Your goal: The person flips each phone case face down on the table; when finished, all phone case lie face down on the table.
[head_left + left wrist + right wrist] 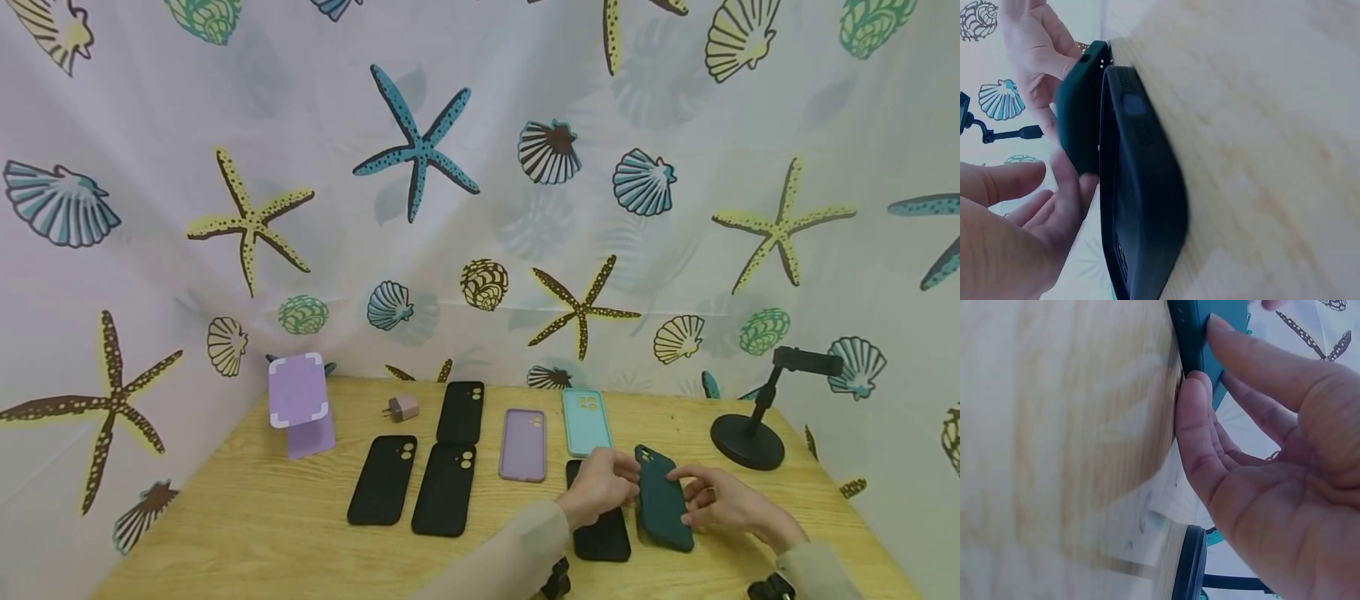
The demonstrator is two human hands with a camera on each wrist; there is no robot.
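A dark green phone case (663, 504) lies on the right part of the table, back side up. My right hand (716, 500) pinches its right edge; in the right wrist view the thumb (1241, 347) is on top and the fingers (1194, 412) are at the lower rim. My left hand (600, 487) reaches over a black phone case (606, 537), partly covering it. In the left wrist view, its fingertips (1088, 184) are at the green case's edge, with the thumb (1016, 180) held apart.
A turquoise case (587, 425) and a lavender case (523, 446) lie behind. Several black cases (444, 492) lie left of them, near a plug adapter (403, 407). A lavender phone stand (298, 392) is at back left, a black stand (750, 442) at back right.
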